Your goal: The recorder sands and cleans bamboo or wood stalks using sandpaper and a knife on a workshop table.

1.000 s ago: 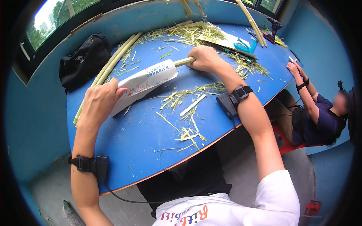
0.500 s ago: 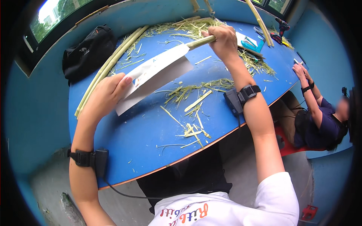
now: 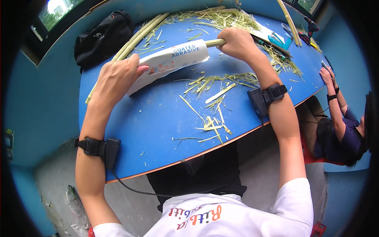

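Sandpaper [image 3: 173, 59], a white sheet with its printed backing facing up, lies wrapped over a pale stalk [image 3: 215, 42] on the blue table [image 3: 158, 126], and we hold it from both ends. Our left hand [image 3: 116, 77] presses down on the near-left part of the sheet, fingers pressed together and curled over its edge, with the thumb tip lying on top of the paper; the sheet runs out from under those fingers up and to the right. Our right hand [image 3: 237, 42] is closed in a fist around the stalk where it sticks out of the paper's far end, so the paper's edge sits just beside our knuckles and the stalk passes through the fist. We cannot tell how far the stalk reaches under the sheet toward the left hand.

Green and straw-coloured shavings [image 3: 213, 85] lie scattered between our forearms and in a thicker heap [image 3: 221, 17] behind the right hand. Several long stalks [image 3: 136, 35] lie along the table's far left edge, next to a black bag [image 3: 102, 37]. Both our wrists carry black strapped devices. At the right edge another person's hand [image 3: 327, 75] rests on the table.
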